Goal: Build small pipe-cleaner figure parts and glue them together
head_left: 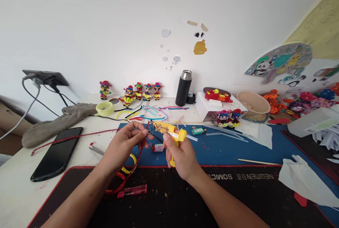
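My right hand (178, 154) grips a yellow hot glue gun (174, 132) by its handle. Brown stains cover the gun's front, and its nozzle points left toward my other hand. In my left hand (132, 137), thumb and fingers pinch a dark red pipe cleaner (139, 154), which hangs down past the scissors. The nozzle is close to the strand's upper end; whether they touch I cannot tell. A small pink and red piece (158, 148) lies between the hands. Below my left hand are scissors (129, 163) with yellow and red handles, partly hidden by my wrist.
A phone (57, 154) and driftwood (58, 118) lie at left. Several small figures (129, 95), green tape (105, 108) and a black thermos (184, 88) stand along the back. To the right are a white box (202, 106), a bowl (253, 101) and tissue (300, 178).
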`<state>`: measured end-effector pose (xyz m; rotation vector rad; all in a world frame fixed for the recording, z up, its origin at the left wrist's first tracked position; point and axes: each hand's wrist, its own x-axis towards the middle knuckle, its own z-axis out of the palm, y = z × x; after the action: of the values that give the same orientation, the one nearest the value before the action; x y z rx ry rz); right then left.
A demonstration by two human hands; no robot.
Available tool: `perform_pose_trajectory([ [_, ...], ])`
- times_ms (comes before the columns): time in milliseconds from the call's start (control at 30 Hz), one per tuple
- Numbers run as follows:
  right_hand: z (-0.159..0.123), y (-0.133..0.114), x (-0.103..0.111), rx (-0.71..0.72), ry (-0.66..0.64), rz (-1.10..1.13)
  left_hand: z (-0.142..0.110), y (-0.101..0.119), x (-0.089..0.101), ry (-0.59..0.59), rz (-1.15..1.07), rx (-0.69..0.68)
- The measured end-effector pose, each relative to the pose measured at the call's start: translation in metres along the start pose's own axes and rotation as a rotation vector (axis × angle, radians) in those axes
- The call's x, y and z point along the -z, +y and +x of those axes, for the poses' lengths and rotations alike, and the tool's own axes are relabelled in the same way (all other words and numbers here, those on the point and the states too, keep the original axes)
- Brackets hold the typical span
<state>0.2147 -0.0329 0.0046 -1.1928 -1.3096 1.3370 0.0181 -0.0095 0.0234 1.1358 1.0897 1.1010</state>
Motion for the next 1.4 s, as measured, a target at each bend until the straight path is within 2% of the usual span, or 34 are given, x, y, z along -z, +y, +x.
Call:
perform_pose_trajectory([
  [433,0.002,0.003,0.000,-0.050,-0.038,-0.055,-0.001,0.000,0.002,-0.041,-0.015,-0.007],
  [533,0.004,0.004,0.001,-0.081,-0.079,-0.108,-0.002,0.006,0.006,0.008,-0.064,-0.051],
  [633,0.003,0.004,0.002,-0.027,-0.100,-0.253,0.002,0.011,0.014,0.125,-0.114,-0.100],
  [700,0.000,0.003,0.002,0.099,-0.098,-0.382,0.005,0.014,0.020,0.174,-0.148,-0.114],
  [800,-0.005,0.002,-0.001,0.291,-0.118,-0.575,0.009,0.014,0.027,0.194,-0.179,-0.118],
  [867,-0.008,0.002,-0.004,0.355,-0.156,-0.699,0.010,0.012,0.029,0.183,-0.185,-0.109],
  [1133,-0.012,0.001,-0.011,0.332,-0.317,-1.114,0.013,0.007,0.031,0.140,-0.186,-0.091],
  [1400,-0.012,0.000,-0.015,0.312,-0.381,-1.212,0.013,0.005,0.025,0.121,-0.160,-0.061],
])
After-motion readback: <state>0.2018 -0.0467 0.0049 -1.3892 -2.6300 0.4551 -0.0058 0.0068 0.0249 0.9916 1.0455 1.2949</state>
